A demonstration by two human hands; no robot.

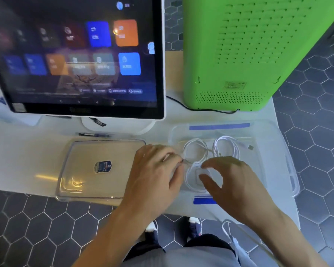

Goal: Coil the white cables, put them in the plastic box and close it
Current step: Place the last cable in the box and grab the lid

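Over the clear plastic box, three coiled white cables are seen inside; the left hand pinches one cable, the right hand hovers half-open, empty. Released coils could spring loose, blocking the transparent lid alongside.

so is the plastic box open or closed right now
Open. The lid lies flat on the table to the left of the box, and the coiled white cables sit uncovered inside it.
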